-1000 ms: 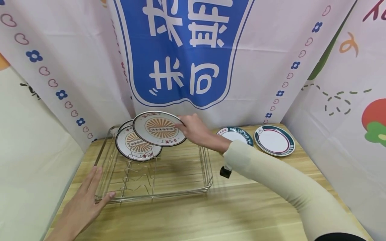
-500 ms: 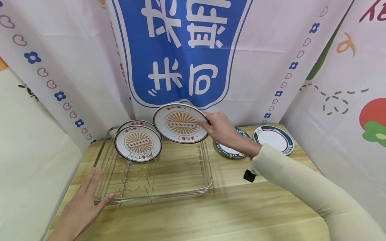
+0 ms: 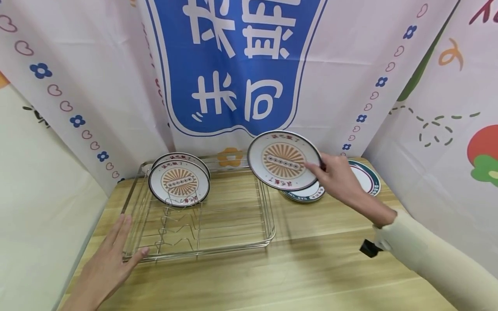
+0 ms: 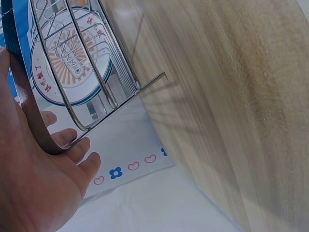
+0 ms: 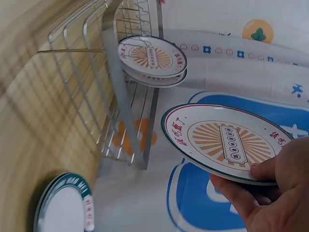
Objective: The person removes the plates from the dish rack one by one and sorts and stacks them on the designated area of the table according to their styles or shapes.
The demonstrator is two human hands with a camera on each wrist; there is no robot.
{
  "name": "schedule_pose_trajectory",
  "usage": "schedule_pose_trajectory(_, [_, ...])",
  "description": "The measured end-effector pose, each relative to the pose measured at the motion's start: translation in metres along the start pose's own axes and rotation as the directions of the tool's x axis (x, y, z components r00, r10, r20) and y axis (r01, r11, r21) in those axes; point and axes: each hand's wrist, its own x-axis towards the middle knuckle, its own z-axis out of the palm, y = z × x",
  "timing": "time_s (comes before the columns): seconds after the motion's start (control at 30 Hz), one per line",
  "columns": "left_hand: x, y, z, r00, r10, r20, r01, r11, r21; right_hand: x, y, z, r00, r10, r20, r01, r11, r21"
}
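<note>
My right hand (image 3: 340,175) pinches a round plate (image 3: 285,160) by its right edge, thumb on the face. Held tilted in the air, the plate has an orange sunburst, red lettering and a dark rim. In the head view it overlaps the right end of the wire dish rack (image 3: 229,249). My left hand (image 3: 103,263) rests at the rack's front left corner, fingers straight along the side and thumb at the front rail; the left wrist view shows the corner band (image 4: 34,121) between thumb and fingers. Two matching plates (image 3: 179,183) lean in the rack's back left.
Right of the rack, green-rimmed plates (image 3: 305,194) lie on the wooden table (image 3: 311,268), partly covered by the held plate. Another green-rimmed plate (image 3: 365,177) lies further right, partly behind my right hand. Printed cloth (image 3: 330,86) hangs behind the table and along both sides.
My right hand has carried the plate rightward, from in front of the leaning plates to over the rack's right end. The left hand stays at the rack corner.
</note>
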Motion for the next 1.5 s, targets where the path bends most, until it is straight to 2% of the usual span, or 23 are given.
schedule_pose_trajectory(0.13, [0.000, 0.000, -0.001, 1.000, 0.001, 0.002, -0.001, 1.000, 0.005, -0.022, 0.015, -0.011, 0.998, 0.050, -0.037, -0.053, 0.996, -0.071])
schedule_pose_trajectory(0.23, [-0.001, 0.000, -0.001, 1.000, 0.001, 0.001, -0.001, 1.000, 0.001, -0.038, 0.024, -0.018, 0.995, 0.090, -0.037, -0.094, 0.990, -0.101])
schedule_pose_trajectory(0.5, [0.000, 0.000, -0.002, 1.000, -0.009, 0.004, 0.009, 1.000, 0.003, -0.078, 0.045, -0.029, 0.975, 0.216, 0.056, -0.209, 0.972, -0.108])
schedule_pose_trajectory(0.73, [0.000, 0.001, -0.003, 1.000, -0.001, -0.022, 0.001, 1.000, 0.005, -0.110, 0.059, -0.029, 0.931, 0.342, 0.125, -0.328, 0.937, -0.120])
schedule_pose_trajectory(1.0, [-0.001, 0.001, -0.002, 1.000, -0.008, -0.014, 0.008, 1.000, -0.004, -0.132, 0.072, -0.017, 0.885, 0.403, 0.231, -0.397, 0.915, -0.074])
schedule_pose_trajectory(1.2, [0.000, 0.001, -0.001, 1.000, -0.015, -0.006, 0.015, 1.000, -0.002, -0.141, 0.080, -0.010, 0.842, 0.435, 0.319, -0.459, 0.888, -0.001])
schedule_pose_trajectory(1.37, [0.000, 0.001, -0.001, 1.000, -0.008, -0.014, 0.008, 1.000, -0.005, -0.141, 0.084, -0.007, 0.799, 0.473, 0.371, -0.524, 0.850, 0.044])
schedule_pose_trajectory(1.5, [0.000, 0.002, -0.001, 1.000, -0.001, -0.016, 0.001, 1.000, -0.007, -0.141, 0.089, -0.003, 0.777, 0.487, 0.398, -0.554, 0.830, 0.067])
